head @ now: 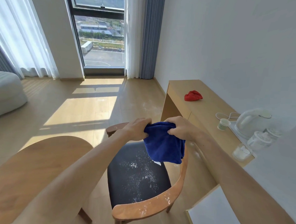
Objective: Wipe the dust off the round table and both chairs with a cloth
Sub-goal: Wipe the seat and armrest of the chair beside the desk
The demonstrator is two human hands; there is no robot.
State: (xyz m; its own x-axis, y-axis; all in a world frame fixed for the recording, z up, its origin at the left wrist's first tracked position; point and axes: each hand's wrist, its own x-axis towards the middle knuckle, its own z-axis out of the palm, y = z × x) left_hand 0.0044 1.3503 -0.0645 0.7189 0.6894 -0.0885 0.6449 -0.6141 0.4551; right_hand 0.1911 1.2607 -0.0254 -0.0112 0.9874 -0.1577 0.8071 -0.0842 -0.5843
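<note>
Presently the work stands at a chair (pixel 138 175): its dark seat and near wooden backrest carry white dust, so wiping there is judged not yet done. The round table (pixel 41 161), near left, shows no obvious dust. A blue cloth (pixel 164 146) hangs above the seat's far right part, apart from it. The left hand (pixel 136 128) and right hand (pixel 180 128) each grip its bunched top edge, fingers curled tight, forearms extended forward. Next, the cloth must be lowered flat onto the seat.
</note>
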